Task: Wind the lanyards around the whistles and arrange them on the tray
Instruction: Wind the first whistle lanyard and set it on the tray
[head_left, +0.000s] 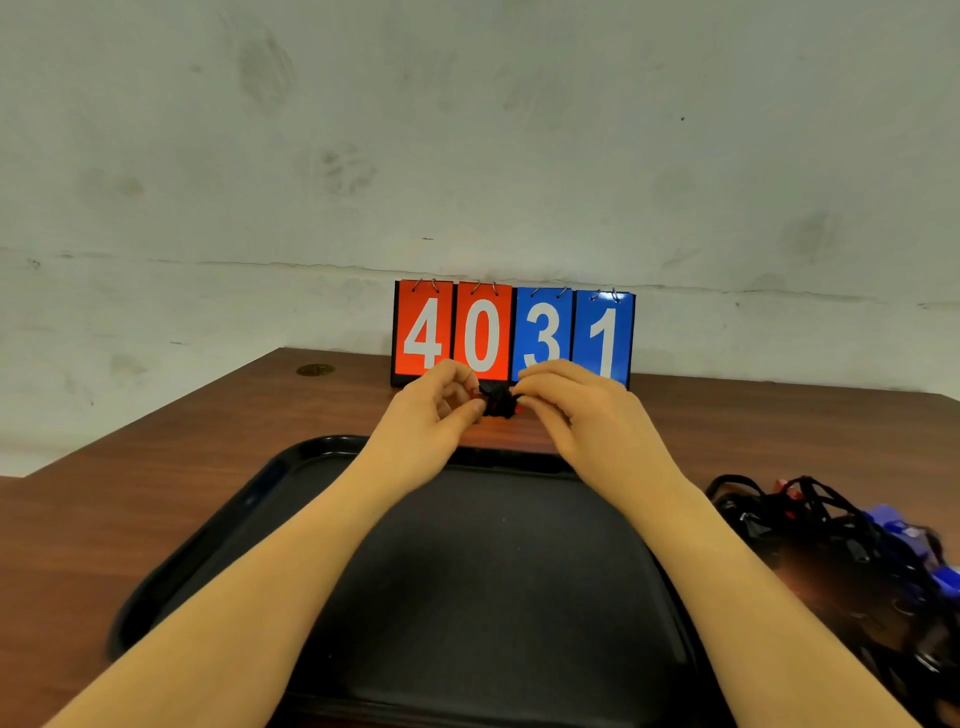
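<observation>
Both hands are raised above the far edge of the black tray (249, 512). Between them is a red whistle (500, 404), mostly hidden under turns of black lanyard. My left hand (441, 402) pinches the bundle from the left with thumb and fingers. My right hand (566, 402) pinches it from the right. The tray's dark inside holds nothing that I can see. A tangled heap of black lanyards (810, 525) with blue whistles (904, 530) and a bit of red lies on the table to the right of the tray.
A flip scoreboard (511, 332) reading 4 0 3 1 stands at the back of the brown table (130, 467), against the pale wall. A round brass fitting (315, 370) sits in the tabletop at the back left.
</observation>
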